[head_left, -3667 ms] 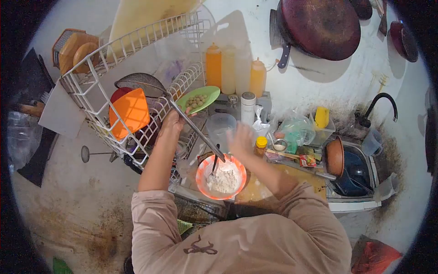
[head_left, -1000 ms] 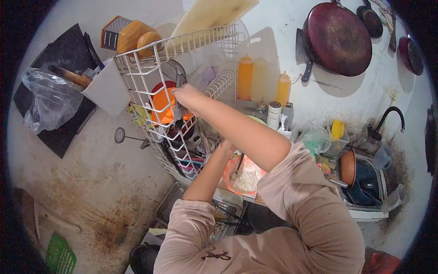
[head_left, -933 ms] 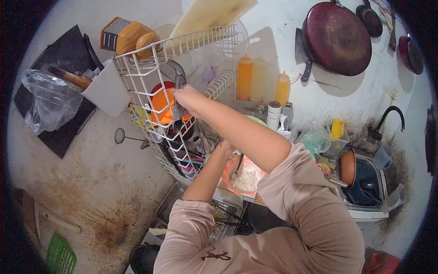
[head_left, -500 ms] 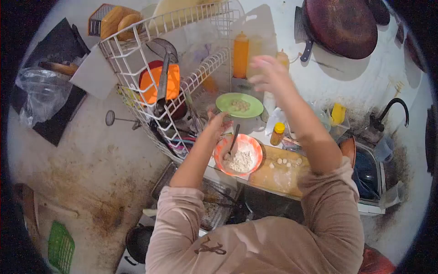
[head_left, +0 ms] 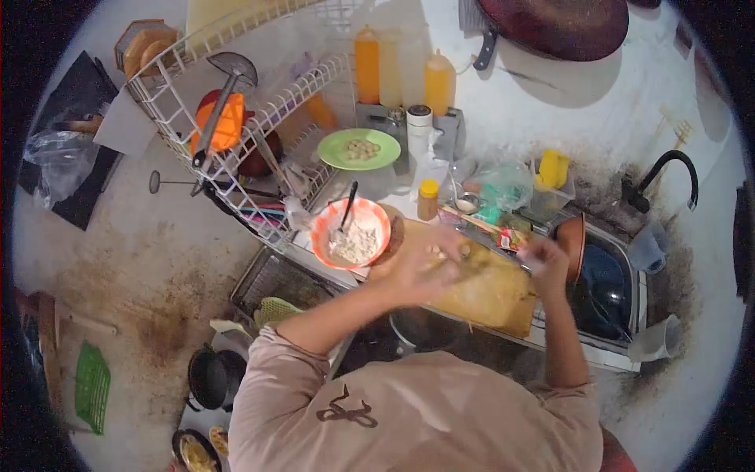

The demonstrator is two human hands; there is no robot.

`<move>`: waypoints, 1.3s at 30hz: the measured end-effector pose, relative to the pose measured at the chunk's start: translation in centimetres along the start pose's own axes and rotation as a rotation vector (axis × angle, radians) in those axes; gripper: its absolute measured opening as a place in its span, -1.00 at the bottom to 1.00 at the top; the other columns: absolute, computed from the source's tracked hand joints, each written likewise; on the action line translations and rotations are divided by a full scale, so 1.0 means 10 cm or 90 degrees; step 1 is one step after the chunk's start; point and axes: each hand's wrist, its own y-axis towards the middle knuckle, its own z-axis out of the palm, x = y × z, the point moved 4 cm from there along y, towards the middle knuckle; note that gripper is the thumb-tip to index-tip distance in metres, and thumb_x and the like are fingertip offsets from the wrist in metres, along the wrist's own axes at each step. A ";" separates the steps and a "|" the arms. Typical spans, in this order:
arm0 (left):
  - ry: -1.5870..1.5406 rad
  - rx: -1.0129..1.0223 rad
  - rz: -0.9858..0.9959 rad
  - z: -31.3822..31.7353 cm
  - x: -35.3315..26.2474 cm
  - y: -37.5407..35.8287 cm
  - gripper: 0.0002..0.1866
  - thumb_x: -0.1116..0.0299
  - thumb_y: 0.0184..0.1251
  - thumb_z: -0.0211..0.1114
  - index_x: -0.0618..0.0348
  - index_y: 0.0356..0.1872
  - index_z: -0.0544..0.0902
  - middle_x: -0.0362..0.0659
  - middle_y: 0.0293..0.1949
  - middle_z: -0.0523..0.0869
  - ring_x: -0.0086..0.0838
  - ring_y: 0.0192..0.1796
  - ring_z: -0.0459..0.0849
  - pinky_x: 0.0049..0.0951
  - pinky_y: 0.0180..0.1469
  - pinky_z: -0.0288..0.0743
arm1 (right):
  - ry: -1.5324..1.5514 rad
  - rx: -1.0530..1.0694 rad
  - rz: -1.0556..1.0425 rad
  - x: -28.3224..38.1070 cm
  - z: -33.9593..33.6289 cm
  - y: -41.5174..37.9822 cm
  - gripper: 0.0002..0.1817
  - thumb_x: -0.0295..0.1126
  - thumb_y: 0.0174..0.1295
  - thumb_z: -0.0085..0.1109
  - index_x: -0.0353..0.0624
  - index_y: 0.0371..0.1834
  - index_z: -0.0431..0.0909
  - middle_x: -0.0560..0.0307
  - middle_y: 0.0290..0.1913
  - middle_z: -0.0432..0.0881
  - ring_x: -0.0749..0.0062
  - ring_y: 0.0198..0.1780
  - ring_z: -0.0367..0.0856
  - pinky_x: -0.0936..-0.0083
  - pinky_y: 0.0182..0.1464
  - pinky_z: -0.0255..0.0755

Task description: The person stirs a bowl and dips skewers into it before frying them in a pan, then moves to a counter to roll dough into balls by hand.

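Over the wooden cutting board [head_left: 503,303], my left hand [head_left: 429,267] reaches in with its fingers apart, blurred by motion. Small pale dough balls [head_left: 465,250] lie by its fingertips. My right hand [head_left: 548,266] is above the board's right end, close to a small red packet [head_left: 513,239]; its fingers are smeared. Left of the board stands an orange-and-white bowl [head_left: 318,244] of white, lumpy flour mixture, a dark-handled spoon [head_left: 350,200] leaning in it. Behind, a green plate [head_left: 334,149] carries several small pale balls.
A white wire dish rack [head_left: 169,118] with utensils stands at the left. A yellow-capped jar [head_left: 428,200], a white bottle [head_left: 419,130] and sauce bottles [head_left: 367,63] are behind the board. To the right is a sink [head_left: 609,271] with a black faucet [head_left: 668,161]. Pans sit lower left.
My left hand has moved from beside the bowl to over the board. My right hand has come down from near the wall to the board's right end. The view has shifted.
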 end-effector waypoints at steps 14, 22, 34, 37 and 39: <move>-0.033 -0.375 -0.329 0.98 -0.30 -1.52 -0.68 0.51 0.13 0.10 0.23 -0.07 0.31 -0.16 -0.21 0.37 -0.54 -0.26 0.39 -0.51 -0.16 0.31 | 0.202 0.331 -0.050 0.77 1.02 -1.14 -0.83 -0.49 0.09 -0.11 -0.32 -0.60 0.38 0.04 -0.63 0.47 0.46 -0.61 0.41 0.48 -0.54 0.27; 0.069 -0.525 -0.405 0.60 -1.04 -2.19 -0.69 0.53 0.09 0.12 0.20 -0.11 0.33 -0.17 -0.21 0.38 -0.55 -0.23 0.39 -0.51 -0.15 0.29 | 0.332 0.471 -0.129 1.31 1.59 -1.57 -0.91 -0.64 -0.03 -0.05 -0.34 -0.53 0.48 0.05 -0.56 0.52 0.44 -0.54 0.46 0.56 -0.44 0.33; 0.277 -0.684 -0.455 -0.13 -2.75 -3.77 -0.72 0.57 0.11 0.10 0.17 -0.13 0.34 -0.19 -0.15 0.37 -0.56 -0.17 0.37 -0.53 -0.09 0.29 | 0.362 0.810 -0.041 2.82 2.50 -3.03 -0.91 -0.54 -0.05 0.16 -0.30 -0.45 0.60 0.04 -0.53 0.59 0.54 -0.58 0.53 0.67 -0.47 0.40; 0.267 -0.744 -0.499 -0.22 -3.20 -4.27 -0.72 0.57 0.11 0.10 0.17 -0.13 0.34 -0.21 -0.15 0.37 -0.57 -0.17 0.37 -0.55 -0.07 0.27 | 0.288 0.819 -0.104 3.18 2.74 -3.53 -0.84 -0.50 -0.02 0.11 -0.33 -0.68 0.53 0.12 -0.67 0.53 0.56 -0.68 0.43 0.62 -0.58 0.33; 0.254 -0.780 -0.522 -0.23 -3.37 -4.54 -0.70 0.58 0.12 0.09 0.17 -0.10 0.34 -0.22 -0.13 0.37 -0.58 -0.17 0.37 -0.56 -0.06 0.26 | 0.308 0.812 -0.126 3.41 2.84 -3.78 -0.85 -0.54 0.00 0.01 -0.34 -0.65 0.49 0.11 -0.65 0.52 0.54 -0.64 0.43 0.60 -0.55 0.33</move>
